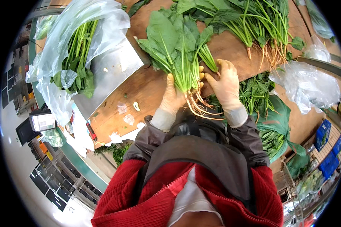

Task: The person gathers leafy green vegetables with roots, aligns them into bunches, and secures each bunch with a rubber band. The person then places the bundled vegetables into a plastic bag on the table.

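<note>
A bunch of spinach (pixel 182 70) with long orange-pink roots hangs over the near edge of the wooden board. My left hand (pixel 172 94), in a pale thin glove, is closed around its stems just above the roots. On the bunch's right side, my right hand (pixel 227 84), gloved the same way, has its thumb and fingers bent but apart. Nothing shows between them. Those fingertips are close to a few cut stalk ends (pixel 209 60) beside the bunch; whether they touch is unclear. More spinach (pixel 257 22) with roots lies at the far right of the board.
A clear plastic bag (pixel 113 15) holding greens rests on a metal plate (pixel 119 62) at left. On the board (pixel 129 94) are scraps and a red-and-black cutter (pixel 91 131). Crumpled plastic (pixel 310 87) lies at right, above a green bag (pixel 278 121) with leafy greens.
</note>
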The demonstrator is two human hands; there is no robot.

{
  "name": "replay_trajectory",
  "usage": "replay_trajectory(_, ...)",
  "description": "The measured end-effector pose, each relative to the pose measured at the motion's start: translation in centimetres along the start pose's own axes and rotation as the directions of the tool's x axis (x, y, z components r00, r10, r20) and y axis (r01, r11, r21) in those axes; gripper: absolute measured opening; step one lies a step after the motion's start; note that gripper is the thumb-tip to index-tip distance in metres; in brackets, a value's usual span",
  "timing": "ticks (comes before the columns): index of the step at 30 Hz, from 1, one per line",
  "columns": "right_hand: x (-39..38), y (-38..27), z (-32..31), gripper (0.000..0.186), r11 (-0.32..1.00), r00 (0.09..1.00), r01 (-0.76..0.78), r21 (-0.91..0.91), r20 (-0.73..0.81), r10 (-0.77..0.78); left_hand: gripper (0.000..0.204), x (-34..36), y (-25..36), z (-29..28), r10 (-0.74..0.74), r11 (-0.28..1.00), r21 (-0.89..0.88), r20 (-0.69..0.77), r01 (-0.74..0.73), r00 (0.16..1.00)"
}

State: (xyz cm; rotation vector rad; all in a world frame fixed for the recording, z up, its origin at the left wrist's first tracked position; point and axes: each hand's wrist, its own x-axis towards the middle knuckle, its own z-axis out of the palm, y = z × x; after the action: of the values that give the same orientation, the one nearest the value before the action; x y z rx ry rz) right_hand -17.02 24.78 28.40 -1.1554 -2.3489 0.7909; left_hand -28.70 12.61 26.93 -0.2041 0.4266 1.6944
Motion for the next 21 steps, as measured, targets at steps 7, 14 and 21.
replay_trajectory(7, 0.5, 1.8, -0.5, 0.031, 0.514, 0.708, -0.694, 0.504, 0.611, 0.356, 0.095, -0.5, 0.3, -0.1, 0.029, 0.999, 0.040, -0.015, -0.028, 0.999)
replay_trajectory(14, -1.4, -0.8, -1.8, 0.034, 0.744, 0.870, -0.473, 0.472, 0.387, 0.307, 0.095, -0.2, -0.4, 0.4, -0.013, 1.000, -0.004, 0.030, 0.013, 0.999)
replay_trajectory(21, -0.4, -1.2, -2.3, 0.035, 0.930, 0.990, -0.116, 0.349, 0.118, 0.079, 0.076, -0.2, -0.6, 1.2, 0.022, 0.993, 0.115, -0.092, -0.011, 0.996)
